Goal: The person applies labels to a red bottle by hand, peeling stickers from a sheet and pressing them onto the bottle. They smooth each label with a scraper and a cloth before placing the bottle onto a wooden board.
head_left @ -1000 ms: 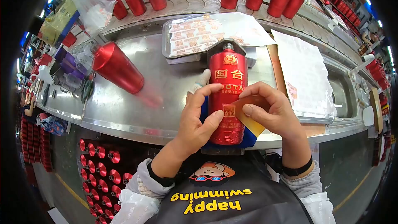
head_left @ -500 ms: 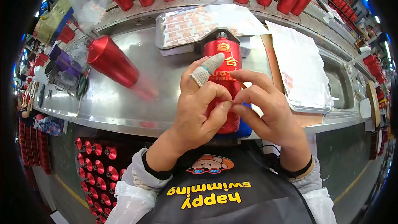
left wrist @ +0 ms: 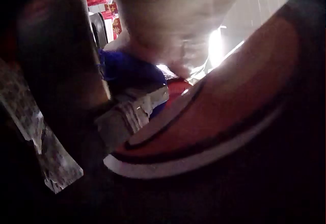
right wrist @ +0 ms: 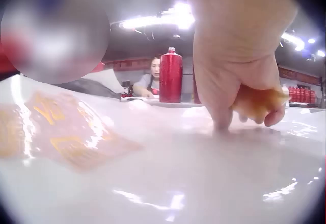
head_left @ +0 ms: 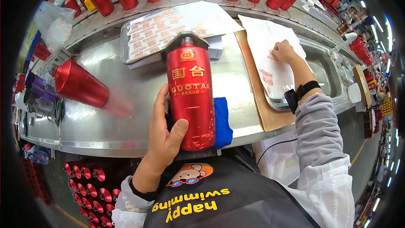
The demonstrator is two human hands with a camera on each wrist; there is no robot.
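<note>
On the counter [head_left: 118,122] the red bottle [head_left: 190,97] lies on its blue cloth [head_left: 221,120], now gripped by the left hand [head_left: 162,133] alone, thumb and fingers wrapped round its lower body. The right hand [head_left: 283,51] has left it for the white sheet [head_left: 261,38] at the right, fingers clenched on an amber card [right wrist: 254,101]. The left wrist view is dark and blurred, and I cannot tell whether a small gold label sits on the bottle.

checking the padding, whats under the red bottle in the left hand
A blue cloth lies under the red metallic bottle, on the steel counter; the bottle and left hand cover its middle.
</note>
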